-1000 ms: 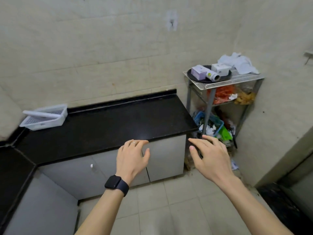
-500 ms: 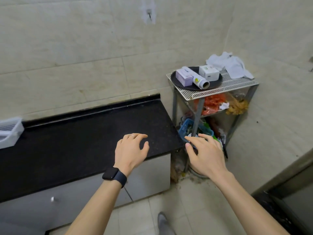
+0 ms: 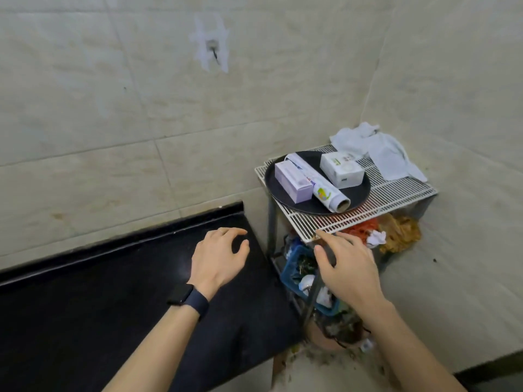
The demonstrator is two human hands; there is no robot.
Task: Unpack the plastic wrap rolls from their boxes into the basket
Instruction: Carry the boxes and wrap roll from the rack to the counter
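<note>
My left hand (image 3: pixel 218 258), right hand (image 3: pixel 348 267): both empty, fingers relaxed. Wire rack (image 3: pixel 396 193), one o'clock, now closer; lilac box (image 3: pixel 291 179), white box (image 3: pixel 341 169) nearly reachable, unpacking not begun.

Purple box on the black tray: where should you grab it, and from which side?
Probably the near end of the purple box, from above and the front. It lies flat on the black tray with its short end facing you, and the roll hugs its right side, so only the top, left side and near end are free.
</note>
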